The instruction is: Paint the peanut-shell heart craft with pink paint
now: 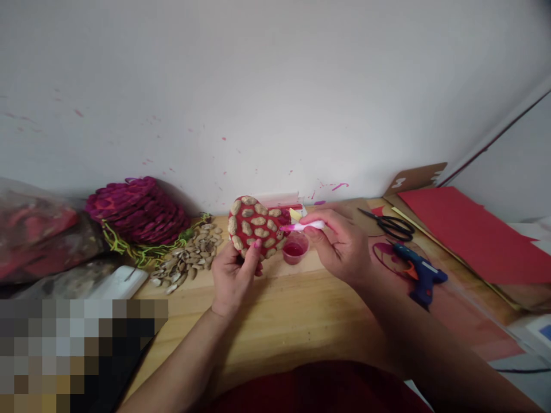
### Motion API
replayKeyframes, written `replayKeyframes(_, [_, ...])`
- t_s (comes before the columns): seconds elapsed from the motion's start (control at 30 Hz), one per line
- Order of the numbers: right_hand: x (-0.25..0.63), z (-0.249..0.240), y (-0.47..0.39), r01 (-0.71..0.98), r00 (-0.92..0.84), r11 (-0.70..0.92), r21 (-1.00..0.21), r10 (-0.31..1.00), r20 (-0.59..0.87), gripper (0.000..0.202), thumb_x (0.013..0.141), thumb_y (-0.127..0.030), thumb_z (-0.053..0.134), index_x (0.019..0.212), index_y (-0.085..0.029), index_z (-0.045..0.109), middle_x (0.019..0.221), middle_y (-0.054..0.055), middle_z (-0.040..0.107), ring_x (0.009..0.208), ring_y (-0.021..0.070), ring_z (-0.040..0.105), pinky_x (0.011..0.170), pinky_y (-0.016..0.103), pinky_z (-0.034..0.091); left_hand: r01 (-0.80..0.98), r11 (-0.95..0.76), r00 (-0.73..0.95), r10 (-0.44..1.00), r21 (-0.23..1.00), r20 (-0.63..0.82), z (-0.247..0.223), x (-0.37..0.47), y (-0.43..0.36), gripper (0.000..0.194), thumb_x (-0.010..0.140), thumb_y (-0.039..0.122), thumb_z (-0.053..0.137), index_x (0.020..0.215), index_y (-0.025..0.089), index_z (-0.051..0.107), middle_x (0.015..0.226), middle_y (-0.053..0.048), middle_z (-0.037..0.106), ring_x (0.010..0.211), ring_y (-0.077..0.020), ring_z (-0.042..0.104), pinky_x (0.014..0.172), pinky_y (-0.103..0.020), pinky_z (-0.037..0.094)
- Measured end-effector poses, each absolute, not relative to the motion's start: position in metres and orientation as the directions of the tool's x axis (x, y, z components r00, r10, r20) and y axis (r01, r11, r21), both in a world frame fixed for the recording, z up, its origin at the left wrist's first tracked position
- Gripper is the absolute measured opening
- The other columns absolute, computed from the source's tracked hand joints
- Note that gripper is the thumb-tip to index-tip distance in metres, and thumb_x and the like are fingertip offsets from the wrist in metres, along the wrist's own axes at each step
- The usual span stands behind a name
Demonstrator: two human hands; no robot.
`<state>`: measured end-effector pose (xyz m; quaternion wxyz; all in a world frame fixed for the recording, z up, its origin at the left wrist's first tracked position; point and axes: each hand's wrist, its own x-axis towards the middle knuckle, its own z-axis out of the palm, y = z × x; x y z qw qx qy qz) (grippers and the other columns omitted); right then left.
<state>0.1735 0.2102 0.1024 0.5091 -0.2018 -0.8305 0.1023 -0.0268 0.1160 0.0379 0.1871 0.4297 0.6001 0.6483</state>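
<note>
My left hand (pixel 236 274) grips a red heart-shaped piece (pixel 252 225) covered with peanut shells, its thumb on the front face. A small brush (pixel 310 226) with a white handle and pink end is pinched in my right hand (pixel 340 244). The brush tip touches the right side of the piece, where the surface is magenta. Just below the brush stands a small clear cup (pixel 295 250) with dark pink liquid.
Loose peanut shells (pixel 189 258) and a stack of magenta pieces (pixel 138 212) lie at the left, beside plastic bags (pixel 38 235). At the right are black scissors (pixel 394 225), a blue glue gun (pixel 424 278) and red sheets (pixel 477 235). A wall rises behind the table (pixel 275 321).
</note>
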Motion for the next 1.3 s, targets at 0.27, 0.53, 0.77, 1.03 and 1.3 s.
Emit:
replayKeyframes(0.27, [0.1727, 0.1020, 0.2141, 0.236, -0.404, 0.921, -0.308, 0.382, 0.831, 0.007, 0.102, -0.021, 0.065, 0.104, -0.025, 0.070, 0.095, 0.002, 0.080, 0.096, 0.0215, 0.071, 0.088, 0.040, 0.053, 0.328, -0.208, -0.528, 0.768, 0.921, 0.362, 0.0314, -0.0302, 0.1170, 0.037, 0.095, 0.043, 0.074, 0.066, 0.022, 0.062, 0.054, 0.001, 0.066, 0.045, -0.0141, 0.059, 0.048, -0.024, 0.049])
replayKeyframes(0.53, [0.1723, 0.1022, 0.2148, 0.239, -0.433, 0.942, -0.236, 0.320, 0.843, 0.008, 0.102, -0.019, 0.064, 0.104, -0.025, 0.069, 0.093, 0.001, 0.081, 0.098, 0.0218, 0.071, 0.090, 0.040, 0.053, 0.357, -0.200, -0.524, 0.765, 0.913, 0.373, 0.0347, -0.0299, 0.1163, 0.037, 0.095, 0.043, 0.072, 0.066, 0.022, 0.062, 0.052, 0.001, 0.065, 0.043, -0.0137, 0.058, 0.047, -0.024, 0.048])
replayKeyframes(0.77, [0.1725, 0.1023, 0.2142, 0.209, -0.457, 0.951, -0.227, 0.300, 0.838, 0.007, 0.102, -0.019, 0.065, 0.104, -0.024, 0.069, 0.093, 0.002, 0.081, 0.100, 0.0219, 0.070, 0.093, 0.039, 0.054, 0.305, -0.189, -0.542, 0.771, 0.933, 0.334, 0.0367, -0.0276, 0.1177, 0.036, 0.093, 0.044, 0.073, 0.067, 0.022, 0.061, 0.053, 0.001, 0.065, 0.041, -0.0135, 0.058, 0.044, -0.024, 0.048])
replayKeyframes(1.03, [0.1732, 0.1032, 0.2138, 0.205, -0.468, 0.953, -0.221, 0.294, 0.834, 0.008, 0.102, -0.017, 0.065, 0.104, -0.024, 0.069, 0.093, 0.001, 0.080, 0.100, 0.0217, 0.069, 0.093, 0.039, 0.054, 0.297, -0.195, -0.535, 0.777, 0.935, 0.332, 0.0381, -0.0276, 0.1169, 0.036, 0.093, 0.041, 0.073, 0.066, 0.022, 0.060, 0.053, 0.001, 0.064, 0.042, -0.0130, 0.057, 0.044, -0.023, 0.047])
replayKeyframes(1.3, [0.1740, 0.1046, 0.2141, 0.222, -0.468, 0.950, -0.221, 0.303, 0.830, 0.008, 0.102, -0.019, 0.065, 0.103, -0.024, 0.070, 0.093, 0.002, 0.080, 0.102, 0.0222, 0.070, 0.094, 0.039, 0.053, 0.288, -0.193, -0.539, 0.777, 0.938, 0.326, 0.0378, -0.0273, 0.1166, 0.035, 0.093, 0.041, 0.073, 0.067, 0.022, 0.060, 0.053, 0.001, 0.065, 0.042, -0.0131, 0.058, 0.044, -0.023, 0.047])
